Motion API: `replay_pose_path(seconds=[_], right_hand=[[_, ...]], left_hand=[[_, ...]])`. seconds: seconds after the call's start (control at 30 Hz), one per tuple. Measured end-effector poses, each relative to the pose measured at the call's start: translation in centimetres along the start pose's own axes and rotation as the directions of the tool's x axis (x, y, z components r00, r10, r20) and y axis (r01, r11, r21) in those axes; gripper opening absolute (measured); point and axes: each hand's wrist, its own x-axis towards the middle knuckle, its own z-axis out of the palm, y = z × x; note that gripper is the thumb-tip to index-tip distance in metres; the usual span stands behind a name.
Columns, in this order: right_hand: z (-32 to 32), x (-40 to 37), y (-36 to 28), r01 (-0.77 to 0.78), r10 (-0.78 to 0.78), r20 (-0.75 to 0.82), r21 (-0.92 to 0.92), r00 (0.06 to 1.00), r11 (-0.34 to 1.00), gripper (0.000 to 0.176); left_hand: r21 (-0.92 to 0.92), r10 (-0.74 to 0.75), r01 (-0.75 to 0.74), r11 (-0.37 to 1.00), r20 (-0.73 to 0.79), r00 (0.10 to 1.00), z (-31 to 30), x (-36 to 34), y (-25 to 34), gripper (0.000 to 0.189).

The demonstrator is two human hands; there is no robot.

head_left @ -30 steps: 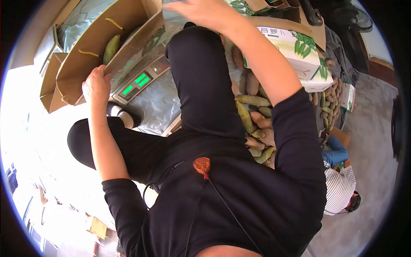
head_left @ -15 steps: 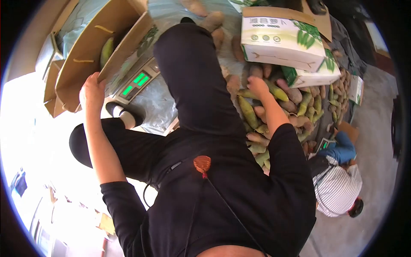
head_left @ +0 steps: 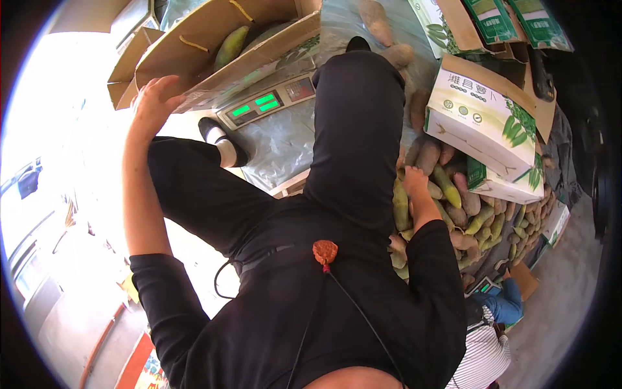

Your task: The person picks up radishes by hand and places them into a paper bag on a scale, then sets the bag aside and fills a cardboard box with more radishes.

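My left hand is open with its fingers spread, by the near corner of an open cardboard box. Inside that box lies a green radish. The box rests on a scale with lit green displays. On my other side, my right hand is closed, fingers bent down among the piled radishes; whatever lies under them is hidden. Close beside it are a long green radish, another green radish and a brownish one.
Printed white-and-green cartons stand beyond the pile at the right, one resting on another. Loose brownish radishes lie on plastic sheeting ahead. A person in a striped top is at the lower right, near another scale.
The camera view has shifted, so the box and cartons appear further right. My left hand has let go of the box edge and its fingers have spread. My right hand stays at the pile.
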Motion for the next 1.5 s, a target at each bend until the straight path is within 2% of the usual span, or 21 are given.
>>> replay_pose_path(seconds=[0.13,0.23,0.3,0.43,0.47,0.53,0.63,0.73,0.83,0.9,1.03,1.1,1.13,1.2,1.23,1.3,1.33,1.37,1.43,1.5], right_hand=[[-0.5,-0.6,-1.0,-0.012,0.016,0.049,-0.082,0.999,0.997,0.033],[-1.0,-1.3,-1.5,0.002,-0.001,0.005,-0.154,1.000,0.988,0.029],[-0.7,-1.3,-1.7,-0.006,-0.002,-0.040,-0.189,0.999,0.982,0.026],[1.3,-0.3,-1.6,-0.054,0.024,-0.157,-0.188,0.987,0.981,0.021],[1.6,-0.3,-1.5,-0.053,0.020,-0.201,-0.162,0.979,0.985,0.018],[2.3,-0.1,-1.7,-0.046,0.010,-0.250,-0.140,0.968,0.989,0.016],[2.6,-0.1,-1.4,-0.074,0.052,-0.203,-0.105,0.978,0.992,0.014],[2.8,-0.7,-1.2,-0.043,-0.015,-0.277,-0.199,0.961,0.979,0.014],[2.2,-1.4,-1.8,-0.073,0.014,-0.227,-0.256,0.974,0.964,0.015],[0.2,-3.6,-2.4,-0.076,0.045,-0.202,-0.150,0.978,0.986,0.016],[0.6,-4.6,-1.1,-0.068,0.031,-0.272,-0.126,0.962,0.990,0.021],[-0.8,-5.9,-0.5,-0.049,0.041,-0.273,-0.022,0.961,0.999,0.035],[-1.4,-6.4,-0.2,-0.052,0.043,-0.277,-0.027,0.960,0.998,0.035],[-2.5,-6.8,0.4,-0.008,0.068,-0.404,0.149,0.912,0.989,0.046],[-2.8,-6.5,0.9,-0.012,0.070,-0.408,0.143,0.910,0.990,0.046],[-4.0,-5.8,2.0,0.260,0.043,-0.668,0.346,0.742,0.901,0.050],[-5.0,-5.7,2.3,0.361,0.070,-0.720,0.427,0.691,0.829,0.054],[-6.2,-5.2,2.5,0.362,0.069,-0.724,0.422,0.687,0.831,0.054],[-8.3,-3.6,2.7,0.571,0.232,-0.735,0.652,0.637,0.499,0.057],[-16.0,-7.5,-0.4,0.633,0.234,-0.741,0.663,0.629,0.399,0.055]], left_hand=[[-0.035,-0.027,0.025,0.999,-0.037,0.999,-0.4,-0.2,-2.7,0.045],[-0.121,-0.015,-0.002,0.993,-0.140,0.990,0.8,-0.1,-4.7,0.049],[0.007,-0.066,0.070,0.998,-0.232,0.970,1.8,0.0,-5.6,0.051],[-0.027,-0.152,0.150,0.988,-0.263,0.953,2.9,-0.1,-6.4,0.054],[-0.060,-0.138,0.126,0.990,-0.286,0.948,3.0,-0.1,-6.6,0.054],[-0.060,-0.147,0.136,0.989,-0.290,0.946,3.1,0.0,-6.7,0.055],[-0.069,-0.152,0.138,0.988,-0.285,0.946,3.1,0.0,-6.3,0.057],[-0.094,-0.178,0.158,0.983,-0.266,0.947,3.0,0.0,-5.7,0.059],[-0.111,-0.218,0.197,0.974,-0.239,0.946,2.9,-0.1,-5.4,0.061],[-0.114,-0.232,0.211,0.971,-0.227,0.946,2.9,-0.1,-5.3,0.062],[-0.151,-0.230,0.202,0.968,-0.199,0.953,2.8,-0.1,-5.1,0.061],[-0.131,-0.216,0.195,0.972,-0.169,0.962,2.7,0.1,-4.9,0.059],[-0.137,-0.218,0.196,0.971,-0.171,0.961,2.7,0.1,-4.8,0.059],[-0.111,-0.212,0.196,0.974,-0.152,0.965,2.4,0.1,-4.4,0.058],[-0.119,-0.214,0.197,0.973,-0.154,0.965,2.3,0.0,-4.3,0.058],[-0.089,-0.218,0.207,0.974,-0.144,0.965,2.1,0.0,-4.1,0.057],[-0.095,-0.220,0.207,0.974,-0.147,0.964,2.2,0.0,-4.2,0.057],[-0.086,-0.227,0.216,0.973,-0.144,0.963,2.3,0.1,-4.3,0.057],[-0.078,-0.236,0.226,0.971,-0.143,0.961,2.3,0.0,-4.3,0.057],[-0.053,-0.268,0.264,0.963,-0.109,0.957,2.0,0.0,-4.1,0.058]])
